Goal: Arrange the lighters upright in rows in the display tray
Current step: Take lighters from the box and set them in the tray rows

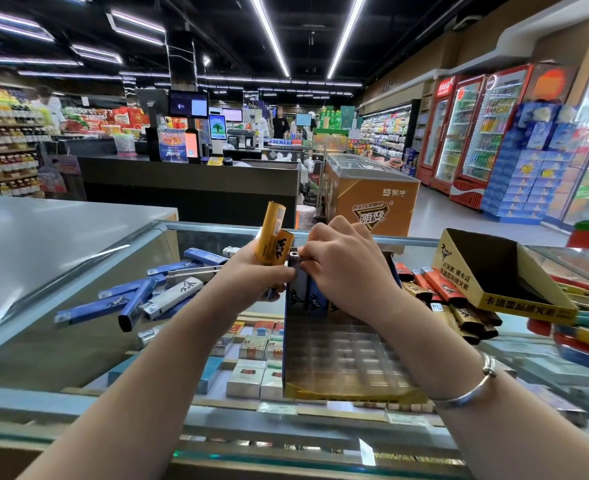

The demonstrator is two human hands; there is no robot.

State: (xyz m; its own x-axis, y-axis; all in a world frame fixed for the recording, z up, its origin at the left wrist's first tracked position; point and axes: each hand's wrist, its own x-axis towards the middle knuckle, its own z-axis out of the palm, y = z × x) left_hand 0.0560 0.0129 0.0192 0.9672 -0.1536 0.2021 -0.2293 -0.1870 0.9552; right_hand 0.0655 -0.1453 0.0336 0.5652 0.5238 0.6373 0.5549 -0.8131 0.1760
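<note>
The display tray (341,358) lies on the glass counter, its clear slotted insert mostly bare. A few lighters (315,301) stand upright in its far row. My left hand (251,275) grips two yellow lighters (272,237) that stick up above it. My right hand (345,268) pinches the metal top of a silver lighter (296,275) standing at the tray's far left corner. Blue and silver lighters (140,299) lie loose in a heap to the left. Red, brown and black lighters (448,299) lie to the right of the tray.
A second yellow-and-black display box (504,282) sits tilted at the right on more lighters. Cigarette packs (251,362) show under the glass counter (78,341). A grey countertop (43,230) is at the left. Checkout desks, a freezer and drink fridges stand beyond.
</note>
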